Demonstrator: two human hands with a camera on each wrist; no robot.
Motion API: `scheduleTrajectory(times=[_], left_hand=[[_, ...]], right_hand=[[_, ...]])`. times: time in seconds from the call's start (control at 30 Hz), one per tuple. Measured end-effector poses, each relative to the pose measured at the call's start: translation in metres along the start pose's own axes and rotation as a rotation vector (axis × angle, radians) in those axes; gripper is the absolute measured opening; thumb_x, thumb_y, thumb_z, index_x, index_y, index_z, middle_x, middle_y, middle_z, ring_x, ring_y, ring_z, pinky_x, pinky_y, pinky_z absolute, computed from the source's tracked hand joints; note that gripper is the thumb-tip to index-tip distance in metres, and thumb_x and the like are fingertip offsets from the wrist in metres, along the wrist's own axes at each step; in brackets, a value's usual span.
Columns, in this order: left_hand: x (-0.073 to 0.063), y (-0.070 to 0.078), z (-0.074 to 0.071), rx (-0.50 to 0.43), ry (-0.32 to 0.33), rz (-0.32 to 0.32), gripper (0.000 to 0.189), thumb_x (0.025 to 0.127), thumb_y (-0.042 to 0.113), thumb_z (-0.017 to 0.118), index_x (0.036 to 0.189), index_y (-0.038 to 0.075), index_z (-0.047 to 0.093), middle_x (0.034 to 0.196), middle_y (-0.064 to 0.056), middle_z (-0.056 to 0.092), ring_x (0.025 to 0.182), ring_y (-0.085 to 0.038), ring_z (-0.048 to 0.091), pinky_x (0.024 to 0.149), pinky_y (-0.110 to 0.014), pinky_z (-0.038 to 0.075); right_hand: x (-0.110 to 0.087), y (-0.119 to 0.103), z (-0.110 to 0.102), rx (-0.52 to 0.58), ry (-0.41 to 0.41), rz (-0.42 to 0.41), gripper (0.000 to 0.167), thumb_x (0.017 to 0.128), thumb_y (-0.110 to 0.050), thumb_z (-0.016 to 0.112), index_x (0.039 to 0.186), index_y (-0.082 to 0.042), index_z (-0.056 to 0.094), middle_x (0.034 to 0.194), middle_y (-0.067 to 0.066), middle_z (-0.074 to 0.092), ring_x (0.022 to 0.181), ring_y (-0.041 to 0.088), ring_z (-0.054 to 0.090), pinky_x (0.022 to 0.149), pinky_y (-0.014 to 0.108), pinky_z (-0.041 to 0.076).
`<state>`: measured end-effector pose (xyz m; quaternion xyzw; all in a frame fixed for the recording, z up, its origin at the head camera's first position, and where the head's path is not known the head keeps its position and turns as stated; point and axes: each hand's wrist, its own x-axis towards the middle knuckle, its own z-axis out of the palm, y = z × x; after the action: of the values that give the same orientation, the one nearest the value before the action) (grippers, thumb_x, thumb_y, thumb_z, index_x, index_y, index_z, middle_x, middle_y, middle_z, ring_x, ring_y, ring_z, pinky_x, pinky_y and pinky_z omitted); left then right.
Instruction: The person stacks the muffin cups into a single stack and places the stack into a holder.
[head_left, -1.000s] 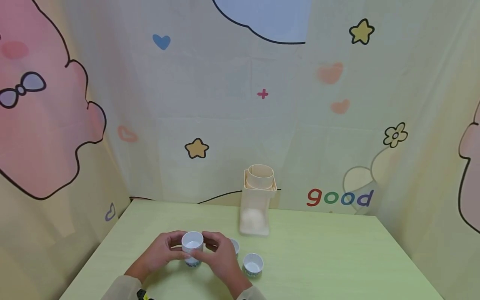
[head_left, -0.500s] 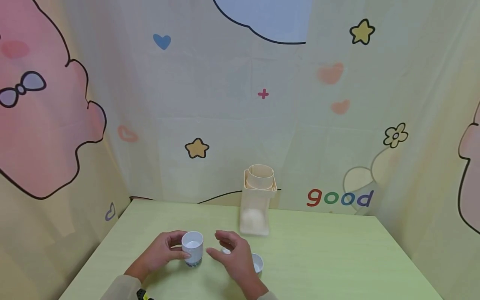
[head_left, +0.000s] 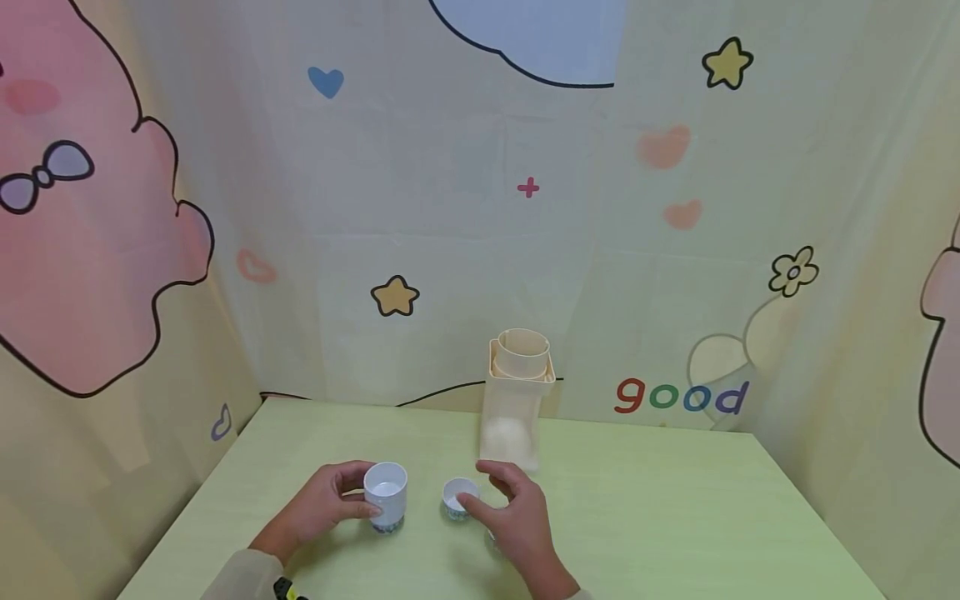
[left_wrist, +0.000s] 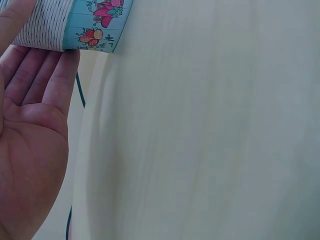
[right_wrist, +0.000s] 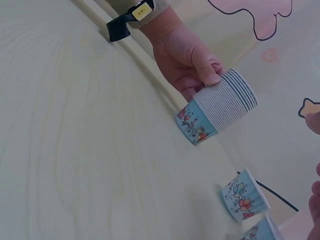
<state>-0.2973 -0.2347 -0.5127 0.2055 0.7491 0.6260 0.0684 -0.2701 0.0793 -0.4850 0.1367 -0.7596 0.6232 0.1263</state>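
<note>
A tall stack of small paper cups (head_left: 386,493), blue with printed fruit at the bottom, stands in my left hand (head_left: 330,502), whose thumb and fingers hold it round the side. In the right wrist view the nested rims of the stack (right_wrist: 225,102) show. My right hand (head_left: 519,512) is over the table with thumb and fingers apart, holding nothing. Beside its thumb sits a single paper cup (head_left: 458,500). Another paper cup (right_wrist: 262,230) shows at the lower edge of the right wrist view; in the head view the right hand hides most of it.
A cream plastic stand (head_left: 510,417) with a round tube (head_left: 523,354) in its top is at the table's back edge. The pale green table (head_left: 660,517) reaches to a printed curtain (head_left: 450,167) behind and at both sides.
My right hand has let go of the stack and moved right, past the single cup to above the other one. The left hand still holds the stack in the same place.
</note>
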Motion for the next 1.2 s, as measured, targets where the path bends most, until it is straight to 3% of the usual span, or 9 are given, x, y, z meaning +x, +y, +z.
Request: scheduleTrajectory(times=[0.23,0.43,0.6,0.8,1.03,1.2], left_hand=[[0.000,0.003,0.001,0.004,0.011,-0.010,0.066,0.081,0.012,0.087,0.135,-0.010,0.057,0.134,-0.028,0.062,0.116,-0.017,0.068,0.097,-0.028,0.058],[0.000,0.002,0.001,0.012,0.015,-0.017,0.066,0.081,0.012,0.087,0.135,-0.010,0.057,0.134,-0.027,0.063,0.115,-0.014,0.067,0.097,-0.027,0.058],[0.000,0.003,0.001,0.017,0.015,-0.019,0.065,0.082,0.014,0.087,0.135,-0.010,0.057,0.133,-0.023,0.065,0.114,-0.010,0.067,0.097,-0.027,0.058],[-0.001,0.004,0.002,0.017,0.008,-0.009,0.065,0.083,0.014,0.086,0.135,-0.012,0.055,0.132,-0.023,0.065,0.111,-0.007,0.067,0.096,-0.026,0.059],[-0.001,0.002,0.002,0.014,0.010,-0.018,0.065,0.083,0.014,0.086,0.135,-0.011,0.056,0.132,-0.021,0.066,0.111,-0.006,0.067,0.095,-0.025,0.059],[0.000,0.003,0.002,0.025,0.016,-0.035,0.067,0.082,0.015,0.087,0.136,-0.010,0.056,0.134,-0.024,0.064,0.112,-0.009,0.067,0.096,-0.026,0.059]], right_hand=[[-0.003,0.008,-0.019,-0.066,0.046,0.034,0.048,0.073,-0.022,0.094,0.115,-0.014,0.074,0.120,0.001,0.072,0.121,0.021,0.064,0.113,0.035,0.049],[-0.008,0.016,-0.034,-0.153,-0.010,0.104,0.059,0.073,-0.026,0.094,0.123,-0.008,0.070,0.130,0.006,0.069,0.128,0.032,0.061,0.113,0.048,0.048],[-0.013,0.022,-0.043,-0.270,-0.078,0.130,0.067,0.071,-0.028,0.095,0.128,-0.006,0.068,0.131,0.008,0.068,0.123,0.039,0.062,0.107,0.054,0.051],[-0.017,0.028,-0.053,-0.385,-0.121,0.108,0.068,0.069,-0.030,0.096,0.126,-0.005,0.069,0.127,0.009,0.070,0.118,0.035,0.065,0.101,0.052,0.055],[-0.020,0.034,-0.060,-0.392,-0.180,0.101,0.070,0.068,-0.029,0.097,0.126,-0.002,0.068,0.125,0.012,0.072,0.117,0.035,0.066,0.098,0.051,0.057],[-0.020,0.036,-0.061,-0.424,-0.196,0.079,0.069,0.067,-0.030,0.097,0.123,-0.002,0.069,0.121,0.010,0.073,0.112,0.030,0.067,0.094,0.039,0.058]])
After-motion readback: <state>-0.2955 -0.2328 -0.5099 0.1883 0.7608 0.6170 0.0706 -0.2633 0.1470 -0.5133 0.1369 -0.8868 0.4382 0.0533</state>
